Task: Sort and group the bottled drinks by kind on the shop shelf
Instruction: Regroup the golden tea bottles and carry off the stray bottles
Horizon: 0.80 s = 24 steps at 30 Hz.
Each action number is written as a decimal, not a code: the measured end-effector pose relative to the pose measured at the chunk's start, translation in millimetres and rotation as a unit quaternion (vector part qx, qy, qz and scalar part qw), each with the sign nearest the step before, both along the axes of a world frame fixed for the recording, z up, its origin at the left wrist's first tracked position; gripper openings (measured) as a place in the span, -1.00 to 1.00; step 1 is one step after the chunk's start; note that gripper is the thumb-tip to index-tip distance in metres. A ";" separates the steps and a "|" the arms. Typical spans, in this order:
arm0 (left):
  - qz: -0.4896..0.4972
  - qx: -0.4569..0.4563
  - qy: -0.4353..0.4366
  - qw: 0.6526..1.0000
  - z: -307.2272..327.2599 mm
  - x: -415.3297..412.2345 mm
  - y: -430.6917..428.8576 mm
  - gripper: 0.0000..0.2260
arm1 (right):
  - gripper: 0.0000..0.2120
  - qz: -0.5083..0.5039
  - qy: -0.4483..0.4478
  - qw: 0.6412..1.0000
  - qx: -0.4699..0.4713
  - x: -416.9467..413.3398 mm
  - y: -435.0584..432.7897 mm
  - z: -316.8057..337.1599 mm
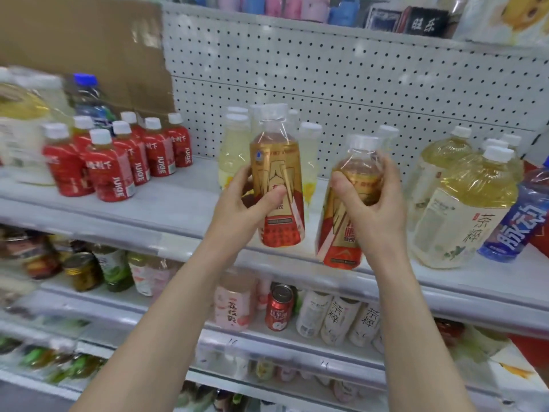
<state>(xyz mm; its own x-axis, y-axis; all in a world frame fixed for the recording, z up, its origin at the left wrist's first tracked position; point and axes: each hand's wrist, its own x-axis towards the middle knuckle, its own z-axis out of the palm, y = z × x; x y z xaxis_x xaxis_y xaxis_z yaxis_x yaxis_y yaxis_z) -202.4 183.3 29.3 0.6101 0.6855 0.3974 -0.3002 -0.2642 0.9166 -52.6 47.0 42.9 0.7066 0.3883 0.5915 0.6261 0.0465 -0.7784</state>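
Left hand [248, 200] gripping gold-red bottle [277, 185], right hand [371, 203] gripping its twin [344, 215]

You face the middle shelf [178, 200], a pale white board with a front rail. Behind it stands the back panel [356, 84], white and perforated with regular rows of dark holes. A brown cardboard sheet [80, 46] covers its upper left. An upper shelf [326, 31] and a lower shelf [297, 349] run parallel. The lighting is bright and even.

Both bare forearms reach forward and up. The left hand [252, 203] grips the upright bottle [277, 162]; the right hand [374, 209] grips the tilted bottle [335, 239].
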 end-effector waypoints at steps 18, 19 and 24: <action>0.117 -0.038 0.026 0.992 -34.3 -281.3 169.7 -0.65 | -0.52 0.117 0.044 0.992 0.008 -249.1 185.4 -23.6; 0.124 -0.038 0.026 0.991 -36.1 -294.9 179.1 -0.69 | -0.55 0.123 0.046 0.991 0.008 -263.0 196.2 -24.1; 0.149 -0.048 0.019 0.988 -38.5 -357.9 223.3 -0.62 | -0.42 0.159 0.049 0.986 -0.004 -319.8 257.1 -24.3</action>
<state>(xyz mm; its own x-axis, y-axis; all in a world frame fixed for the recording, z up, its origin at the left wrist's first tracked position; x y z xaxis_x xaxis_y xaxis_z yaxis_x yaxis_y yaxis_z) -560.3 406.7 -9.2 0.3891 0.8702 0.3023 -0.1874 -0.2465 0.9508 -372.4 304.1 18.5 0.6013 0.6041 0.5231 0.5031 0.2224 -0.8351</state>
